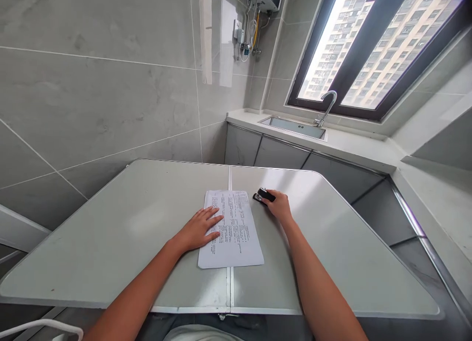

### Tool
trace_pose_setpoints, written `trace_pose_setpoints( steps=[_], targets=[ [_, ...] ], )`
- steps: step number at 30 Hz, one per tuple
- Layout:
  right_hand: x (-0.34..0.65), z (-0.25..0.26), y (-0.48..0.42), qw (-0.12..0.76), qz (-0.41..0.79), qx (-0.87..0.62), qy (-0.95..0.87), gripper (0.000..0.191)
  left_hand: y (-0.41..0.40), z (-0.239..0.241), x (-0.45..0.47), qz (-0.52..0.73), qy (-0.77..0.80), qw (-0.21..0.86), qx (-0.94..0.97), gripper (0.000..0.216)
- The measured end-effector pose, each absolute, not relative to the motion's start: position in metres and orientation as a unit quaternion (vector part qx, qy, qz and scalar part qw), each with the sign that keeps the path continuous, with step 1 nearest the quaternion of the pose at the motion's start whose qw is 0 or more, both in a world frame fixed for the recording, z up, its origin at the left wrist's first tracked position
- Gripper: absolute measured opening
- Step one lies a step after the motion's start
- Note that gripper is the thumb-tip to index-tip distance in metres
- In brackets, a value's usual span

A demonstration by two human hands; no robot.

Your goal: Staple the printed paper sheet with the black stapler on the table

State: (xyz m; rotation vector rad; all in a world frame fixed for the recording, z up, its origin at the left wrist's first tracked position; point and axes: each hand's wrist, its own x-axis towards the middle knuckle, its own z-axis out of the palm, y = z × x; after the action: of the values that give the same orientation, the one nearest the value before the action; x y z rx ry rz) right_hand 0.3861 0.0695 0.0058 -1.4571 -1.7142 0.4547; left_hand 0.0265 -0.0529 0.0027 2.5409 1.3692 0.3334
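A printed sheet of paper [239, 238], perhaps several in a stack, lies across the middle seam of the table. My left hand [201, 228] rests flat on its left side with the fingers spread. Just right of the paper's upper corner, my right hand [279, 205] grips a black stapler [266, 194]. The stapler's front end points left toward the paper and does not touch it. Part of its rear is hidden by my fingers.
The pale folding table [129, 223] has a metal seam [230, 292] down its middle. Behind it runs a counter [361, 145] with a sink [295, 127] and a faucet [328, 107] under a window. A tiled wall [110, 95] stands to the left.
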Motion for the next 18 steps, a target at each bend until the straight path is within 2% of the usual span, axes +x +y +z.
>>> trace_pose_setpoints(
  steps=[8,13,18],
  targets=[
    [0.392,0.023,0.055,0.316,0.294,-0.473,-0.768,0.034,-0.051,-0.004,0.02,0.146,0.477,0.114,0.859,0.061],
    [0.379,0.024,0.049,0.302,0.289,-0.434,-0.798,0.033,-0.051,-0.004,0.019,0.167,0.457,0.131,0.864,0.058],
    [0.367,0.021,0.048,0.317,0.241,-0.419,-0.816,0.053,-0.052,0.0,0.019,0.155,0.46,0.148,0.862,0.059]
  ],
)
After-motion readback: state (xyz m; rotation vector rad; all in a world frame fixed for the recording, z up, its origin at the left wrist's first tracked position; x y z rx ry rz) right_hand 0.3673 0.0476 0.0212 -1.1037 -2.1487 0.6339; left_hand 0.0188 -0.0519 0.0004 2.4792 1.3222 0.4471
